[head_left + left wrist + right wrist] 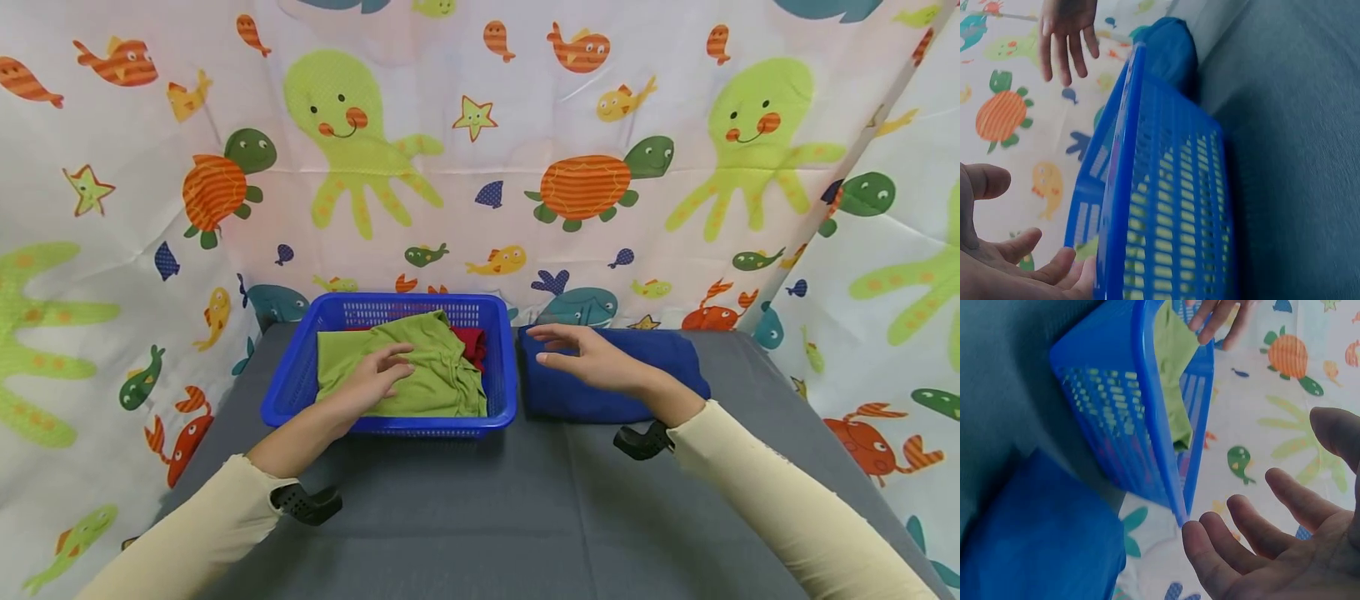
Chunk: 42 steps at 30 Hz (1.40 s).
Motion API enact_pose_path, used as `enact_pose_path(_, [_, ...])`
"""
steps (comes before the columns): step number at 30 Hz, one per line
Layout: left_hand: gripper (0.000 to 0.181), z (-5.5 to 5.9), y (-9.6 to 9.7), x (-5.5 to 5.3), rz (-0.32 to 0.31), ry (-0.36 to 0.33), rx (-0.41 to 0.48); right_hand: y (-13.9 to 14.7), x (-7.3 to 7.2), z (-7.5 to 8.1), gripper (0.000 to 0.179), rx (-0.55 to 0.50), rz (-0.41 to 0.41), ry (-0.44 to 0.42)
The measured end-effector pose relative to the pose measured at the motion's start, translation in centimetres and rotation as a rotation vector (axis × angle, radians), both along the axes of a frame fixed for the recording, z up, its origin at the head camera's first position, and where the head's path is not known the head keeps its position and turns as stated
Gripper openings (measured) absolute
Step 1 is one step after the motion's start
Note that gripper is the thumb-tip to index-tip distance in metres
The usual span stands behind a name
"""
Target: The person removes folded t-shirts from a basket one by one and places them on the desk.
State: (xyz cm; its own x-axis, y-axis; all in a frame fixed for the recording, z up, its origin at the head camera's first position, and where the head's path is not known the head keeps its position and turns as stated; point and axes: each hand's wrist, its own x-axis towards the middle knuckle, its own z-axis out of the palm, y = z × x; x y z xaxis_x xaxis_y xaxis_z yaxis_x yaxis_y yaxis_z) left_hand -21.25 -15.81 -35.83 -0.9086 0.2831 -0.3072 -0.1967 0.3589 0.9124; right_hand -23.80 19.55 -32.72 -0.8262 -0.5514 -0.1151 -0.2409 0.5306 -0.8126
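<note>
A blue plastic basket (390, 423) stands on the grey table toward the back, with a green cloth (420, 375) spread over the top of its contents. Under the green one, part of a red cloth (472, 346) shows at the right. My left hand (369, 385) hovers above the green cloth, fingers loosely bent, holding nothing. To the right of the basket, a folded dark blue cloth (600, 387) lies on the table. My right hand (596, 358) is over that cloth, fingers spread and empty; the right wrist view shows the hand (1272, 544) with its fingers apart.
Grey fabric (480, 517) covers the table in front of the basket. A white curtain (465, 192) printed with sea animals hangs close behind the basket and along both sides. Each wrist carries a black strap mount (307, 504).
</note>
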Motion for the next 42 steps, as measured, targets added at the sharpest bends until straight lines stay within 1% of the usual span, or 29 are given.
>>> enact_pose_path(4, [0.057,-0.2,-1.5,0.0,0.021,-0.019,-0.014,-1.6,-0.1,-0.2,0.053,-0.013,0.016,-0.034])
enact_pose_path(10, [0.062,-0.8,-3.5,-0.1,0.044,-0.067,0.0,-3.8,-0.6,-0.4,0.052,-0.055,0.042,-0.081])
enact_pose_path(14, [0.064,-0.6,-4.6,-0.3,0.071,-0.093,-0.009,-5.1,-1.0,-0.6,0.05,-0.079,0.059,-0.105])
enact_pose_path(19, [0.066,0.0,-5.7,-0.9,0.086,-0.108,-0.02,-6.6,-1.6,-1.2,0.047,-0.112,0.06,-0.135])
enact_pose_path(25, [0.067,0.2,-6.8,-1.4,0.11,-0.129,-0.01,-8.3,-2.3,-2.0,0.049,-0.147,0.068,-0.216])
enact_pose_path(28, [0.068,0.4,-7.2,-1.6,0.107,-0.141,-0.04,-9.1,-2.5,-2.3,0.053,-0.145,0.06,-0.251])
enact_pose_path(31, [0.069,0.5,-7.6,-1.6,0.077,-0.157,-0.09,-9.9,-2.8,-2.6,0.061,-0.128,0.055,-0.273])
enact_pose_path(34, [0.073,0.5,-8.0,-1.8,0.047,-0.159,-0.152,-10.7,-3.1,-2.9,0.07,-0.117,0.025,-0.293])
enact_pose_path(37, [0.076,0.3,-8.4,-2.1,0.05,-0.162,-0.198,-11.5,-3.5,-3.4,0.077,-0.124,-0.013,-0.314])
enact_pose_path(39, [0.079,0.0,-8.7,-2.2,0.056,-0.186,-0.208,-11.9,-3.7,-4.0,0.08,-0.126,-0.026,-0.332])
enact_pose_path(42, [0.082,-0.6,-9.0,-2.2,0.034,-0.225,-0.216,-12.3,-3.9,-4.9,0.083,-0.132,-0.023,-0.361])
